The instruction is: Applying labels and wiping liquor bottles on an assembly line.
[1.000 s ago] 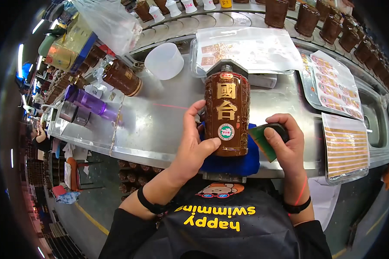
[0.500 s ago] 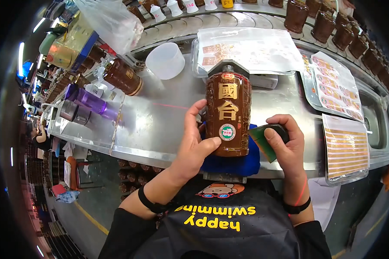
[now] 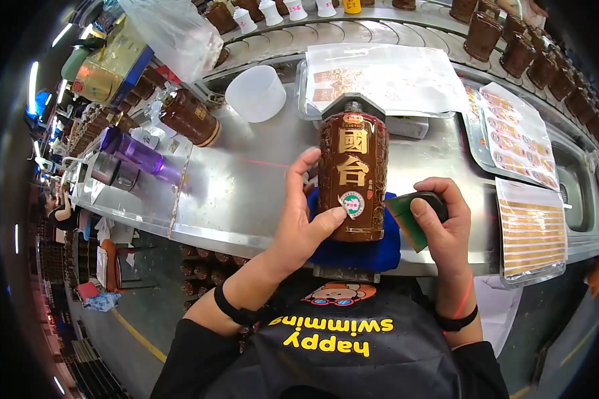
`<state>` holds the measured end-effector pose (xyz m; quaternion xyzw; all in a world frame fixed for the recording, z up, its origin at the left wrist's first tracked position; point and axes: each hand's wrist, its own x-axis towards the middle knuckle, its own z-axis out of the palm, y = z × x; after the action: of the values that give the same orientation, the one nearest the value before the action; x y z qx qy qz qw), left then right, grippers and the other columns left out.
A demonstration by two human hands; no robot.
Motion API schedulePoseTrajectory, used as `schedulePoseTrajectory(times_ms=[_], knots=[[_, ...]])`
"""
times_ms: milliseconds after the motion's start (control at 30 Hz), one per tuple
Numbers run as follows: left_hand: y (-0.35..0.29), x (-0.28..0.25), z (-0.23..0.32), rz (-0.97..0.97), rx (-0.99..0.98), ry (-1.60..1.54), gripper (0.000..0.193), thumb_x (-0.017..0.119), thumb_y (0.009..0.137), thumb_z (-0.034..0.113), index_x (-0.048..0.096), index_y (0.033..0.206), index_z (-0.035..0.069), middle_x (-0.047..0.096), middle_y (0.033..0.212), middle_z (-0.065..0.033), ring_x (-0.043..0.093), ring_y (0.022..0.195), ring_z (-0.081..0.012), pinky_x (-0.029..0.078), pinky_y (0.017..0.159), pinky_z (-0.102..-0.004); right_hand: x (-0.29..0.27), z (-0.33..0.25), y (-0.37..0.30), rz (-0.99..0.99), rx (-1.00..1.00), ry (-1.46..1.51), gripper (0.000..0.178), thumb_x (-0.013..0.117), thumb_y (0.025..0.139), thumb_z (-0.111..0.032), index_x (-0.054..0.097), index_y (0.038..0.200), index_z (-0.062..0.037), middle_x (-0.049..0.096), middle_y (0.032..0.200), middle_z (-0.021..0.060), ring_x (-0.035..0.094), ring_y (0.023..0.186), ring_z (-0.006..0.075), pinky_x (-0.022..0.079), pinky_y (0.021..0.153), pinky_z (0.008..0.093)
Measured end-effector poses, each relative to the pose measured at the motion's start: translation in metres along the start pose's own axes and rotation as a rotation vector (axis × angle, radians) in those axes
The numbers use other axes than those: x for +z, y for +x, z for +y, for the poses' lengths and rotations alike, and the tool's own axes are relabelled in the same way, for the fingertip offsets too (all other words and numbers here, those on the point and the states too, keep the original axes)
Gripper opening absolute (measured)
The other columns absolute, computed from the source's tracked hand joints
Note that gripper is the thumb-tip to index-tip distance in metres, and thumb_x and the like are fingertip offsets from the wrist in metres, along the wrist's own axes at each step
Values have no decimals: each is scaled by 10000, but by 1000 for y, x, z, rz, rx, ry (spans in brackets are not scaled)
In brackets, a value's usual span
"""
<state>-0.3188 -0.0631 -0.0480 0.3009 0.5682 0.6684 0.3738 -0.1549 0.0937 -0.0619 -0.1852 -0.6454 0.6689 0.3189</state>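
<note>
A brown glazed bottle (image 3: 353,159) with raised gold characters and a dark angular collar lies on its back on a blue cloth (image 3: 391,243), top pointing away from me. My left hand (image 3: 303,223) grips its left side, the thumb on the lower front at the edge of a round green-and-white sticker (image 3: 351,205). My right hand (image 3: 447,223) is closed around a flat green scraper (image 3: 409,219) with a dark rounded grip. Its blade sits just right of the bottle, and I cannot tell whether they touch.
Beyond the bottle is a tray with white sheets (image 3: 393,76). Label sheets (image 3: 522,133) and a gold-striped sheet (image 3: 531,226) lie right, beside a sink (image 3: 576,193). A translucent tub (image 3: 255,94), another brown bottle (image 3: 190,118) and a purple cup (image 3: 140,156) stand left. A conveyor (image 3: 353,30) carries bottles.
My left thumb has slid slightly right onto the sticker's edge, and the bottle has barely shifted. Bottles at the conveyor's right have moved along. My right hand keeps the scraper in nearly the same place.
</note>
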Motion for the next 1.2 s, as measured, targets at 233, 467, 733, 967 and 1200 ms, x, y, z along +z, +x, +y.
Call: schedulePoseTrajectory(times_ms=[233,467,733,967,1200], knots=[[14,-20,21,-200,561,778,233,683,877,214,635,1080,109,302,1474,-235,306,1311,-388,205,1106,-444,-3,-1,0,49,-25,-16,209,651,919,-100,565,1094,-26,627,852,12,563,731,47,458,641,194],[17,-22,25,-265,622,915,120,707,852,163,637,934,110,383,1449,-209,330,1296,-389,240,1086,-456,-5,-1,0,37,8,38,212,645,925,-106,562,1094,-10,597,856,-2,548,745,48,452,640,191],[18,-17,32,-238,582,754,107,683,874,161,630,934,91,501,1333,-186,397,1227,-347,251,1084,-437,-4,4,6,-18,-233,-21,210,519,954,0,583,1155,-4,573,1226,146,575,1105,187,503,847,274],[19,-14,36,-256,716,891,142,720,825,150,635,934,116,631,1105,-103,489,1082,-351,351,1001,-462,13,-6,13,-108,-491,-403,447,588,797,120,635,1198,-73,499,1298,197,583,1088,303,503,886,349],[21,-15,33,-273,824,965,157,728,807,175,630,921,130,634,1039,-66,520,1027,-320,395,893,-451,18,-3,14,-165,-687,-638,423,661,731,19,664,1142,-79,514,1262,199,544,1105,377,470,929,433]])
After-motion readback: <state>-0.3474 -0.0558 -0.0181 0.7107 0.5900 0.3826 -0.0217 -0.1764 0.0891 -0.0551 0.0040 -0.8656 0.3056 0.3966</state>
